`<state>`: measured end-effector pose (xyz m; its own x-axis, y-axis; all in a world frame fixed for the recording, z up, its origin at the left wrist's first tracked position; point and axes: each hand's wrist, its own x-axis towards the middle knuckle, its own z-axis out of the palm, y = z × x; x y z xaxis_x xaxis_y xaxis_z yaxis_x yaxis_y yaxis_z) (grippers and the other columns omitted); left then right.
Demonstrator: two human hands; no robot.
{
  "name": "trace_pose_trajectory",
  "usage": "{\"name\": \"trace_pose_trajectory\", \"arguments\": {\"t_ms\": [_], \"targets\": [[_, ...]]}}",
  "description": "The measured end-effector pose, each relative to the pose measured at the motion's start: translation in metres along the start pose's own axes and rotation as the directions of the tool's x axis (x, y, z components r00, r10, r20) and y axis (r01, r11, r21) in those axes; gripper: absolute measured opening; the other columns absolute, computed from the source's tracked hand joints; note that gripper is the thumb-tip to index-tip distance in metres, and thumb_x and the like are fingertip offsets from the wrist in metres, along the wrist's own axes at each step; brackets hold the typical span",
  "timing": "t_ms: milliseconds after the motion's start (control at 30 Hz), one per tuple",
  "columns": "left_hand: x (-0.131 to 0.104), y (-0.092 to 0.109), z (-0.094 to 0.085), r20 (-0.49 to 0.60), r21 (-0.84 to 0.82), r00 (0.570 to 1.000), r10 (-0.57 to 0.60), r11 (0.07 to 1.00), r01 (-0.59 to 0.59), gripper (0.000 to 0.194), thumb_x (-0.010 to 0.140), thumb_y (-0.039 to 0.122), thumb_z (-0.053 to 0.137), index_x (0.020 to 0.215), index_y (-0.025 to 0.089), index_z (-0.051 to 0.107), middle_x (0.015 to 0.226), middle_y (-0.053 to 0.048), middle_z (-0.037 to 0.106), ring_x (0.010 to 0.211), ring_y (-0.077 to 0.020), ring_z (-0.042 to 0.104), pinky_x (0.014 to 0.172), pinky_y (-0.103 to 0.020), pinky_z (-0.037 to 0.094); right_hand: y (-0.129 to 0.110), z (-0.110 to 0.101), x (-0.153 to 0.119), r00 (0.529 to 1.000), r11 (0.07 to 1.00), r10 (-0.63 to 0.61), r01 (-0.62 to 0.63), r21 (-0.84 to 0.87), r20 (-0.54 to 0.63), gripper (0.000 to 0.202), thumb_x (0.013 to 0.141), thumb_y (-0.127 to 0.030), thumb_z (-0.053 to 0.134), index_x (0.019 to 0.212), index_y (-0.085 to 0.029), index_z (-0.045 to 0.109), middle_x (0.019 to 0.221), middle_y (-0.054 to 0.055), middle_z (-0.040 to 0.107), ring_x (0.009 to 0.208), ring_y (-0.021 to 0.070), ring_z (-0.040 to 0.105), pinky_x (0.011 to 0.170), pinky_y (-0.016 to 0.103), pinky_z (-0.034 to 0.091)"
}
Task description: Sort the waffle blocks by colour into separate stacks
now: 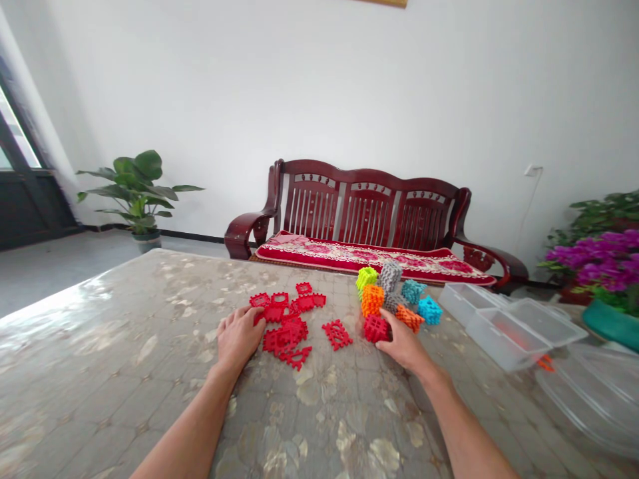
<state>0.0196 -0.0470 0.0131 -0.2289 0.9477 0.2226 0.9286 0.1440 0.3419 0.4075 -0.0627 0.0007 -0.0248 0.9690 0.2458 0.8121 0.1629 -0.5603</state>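
My left hand [238,336] rests on the table at the left edge of a spread of flat red notched pieces [287,332], its fingertips touching them. One red piece [337,334] lies apart, between my hands. My right hand [403,340] has its thumb and fingers round a red cube [375,328] on the table. Behind that cube stand an orange block [372,301], a yellow-green block [367,278] and a tall grey block [390,276]. To their right are blue blocks [430,310] and another orange one [410,319].
Clear plastic boxes [506,336] stand on the right of the patterned table [124,372], with clear lids [599,392] nearer. A purple-flowered plant [599,259] is at the far right. Beyond the table is a wooden bench [369,206]; a potted plant [144,193] stands left.
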Motion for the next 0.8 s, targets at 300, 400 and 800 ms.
{"name": "trace_pose_trajectory", "arguments": {"t_ms": [300,400,800], "targets": [[0.001,-0.001,0.002,-0.002,0.003,1.0,-0.003,1.0,0.003,0.041,0.088,0.04,0.042,0.119,0.03,0.067,0.133,-0.006,0.062,0.121,-0.0263,0.054,0.105,-0.042,0.034,-0.008,0.004,0.002,0.999,1.0,-0.021,0.021,-0.001,-0.028,0.074,0.066,-0.018,0.065,0.138,-0.018,0.047,0.137,0.012,0.057,0.126,0.0244,0.054,0.11,0.042,0.037],[0.0,0.001,0.0,0.001,0.005,1.0,-0.004,1.0,0.004,0.04,0.088,0.039,0.042,0.118,0.03,0.068,0.133,-0.005,0.062,0.121,-0.0261,0.054,0.105,-0.041,0.034,-0.007,0.0,0.0,0.999,1.0,-0.029,0.029,0.011,-0.026,0.075,0.065,-0.02,0.066,0.137,-0.019,0.047,0.137,0.011,0.056,0.125,0.0246,0.054,0.108,0.042,0.039],[-0.003,0.003,-0.002,0.0,-0.016,1.0,-0.002,1.0,0.002,0.04,0.087,0.039,0.045,0.118,0.03,0.068,0.133,-0.005,0.061,0.122,-0.0267,0.052,0.106,-0.043,0.032,-0.083,0.014,-0.009,0.99,0.989,-0.138,0.137,0.048,0.02,0.038,0.075,-0.015,0.05,0.109,-0.022,0.067,0.104,0.005,0.071,0.091,0.0189,0.065,0.085,0.033,0.052]]}}
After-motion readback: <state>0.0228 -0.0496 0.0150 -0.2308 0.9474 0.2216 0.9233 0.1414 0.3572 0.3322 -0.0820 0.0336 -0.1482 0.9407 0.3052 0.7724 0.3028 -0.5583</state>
